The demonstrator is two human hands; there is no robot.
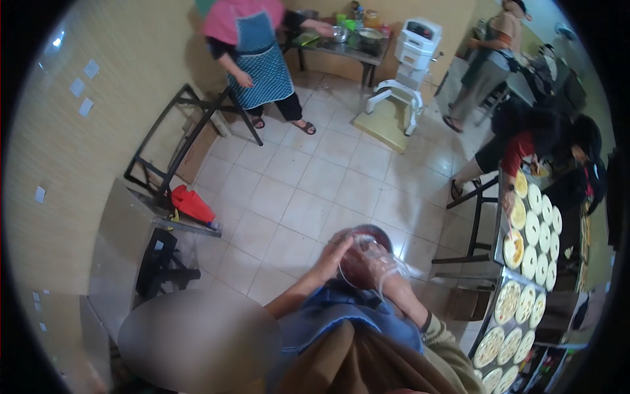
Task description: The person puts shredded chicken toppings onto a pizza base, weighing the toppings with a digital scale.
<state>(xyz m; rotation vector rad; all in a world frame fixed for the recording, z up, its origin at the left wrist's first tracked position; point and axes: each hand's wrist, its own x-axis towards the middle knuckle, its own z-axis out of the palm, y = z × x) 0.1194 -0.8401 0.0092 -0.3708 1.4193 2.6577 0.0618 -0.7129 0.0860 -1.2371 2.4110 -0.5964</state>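
Close against my blue apron [328, 308] is a round metal bowl [382, 234] with something reddish inside. My left hand [336, 255] grips the bowl at its left side, the fingers bent along the rim. A loose clear plastic glove covers my right hand [380, 264], which reaches over and into the bowl. Its fingers are blurred and partly hidden by the plastic, so I cannot make out whether they hold anything.
On the right, a long table carries several flat dough rounds [530, 236], some topped; a co-worker [525, 148] bends over them. Ahead stand a white machine [415, 52], a metal table [348, 49] and a person in a blue apron [262, 65]. A black metal frame [174, 141] stands left.
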